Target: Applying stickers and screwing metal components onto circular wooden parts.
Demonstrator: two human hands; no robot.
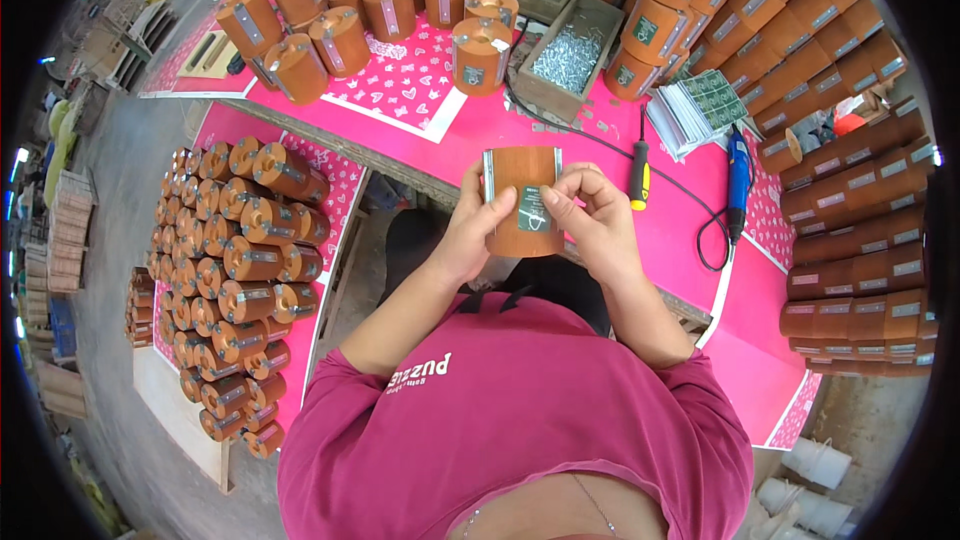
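Note:
Above the table's near edge, I hold a brown wooden cylinder [512, 235] with metal strips along its sides. My left hand [467, 230] is wrapped round its left side, thumb on the front face. A dark green label [532, 212] lies on that face, with a pale streak across it. The fingers of my right hand [600, 225] are pinched together at the label's upper right edge. Whether that edge is lifted or flat, I cannot tell.
To the right lie a yellow-and-black screwdriver [640, 176], a corded blue power tool [738, 185] and sheets of green labels [712, 100]. A wooden box [545, 98] holds small screws. Finished-looking cylinders [480, 60] stand behind; more fill the left table [335, 230] and right side.

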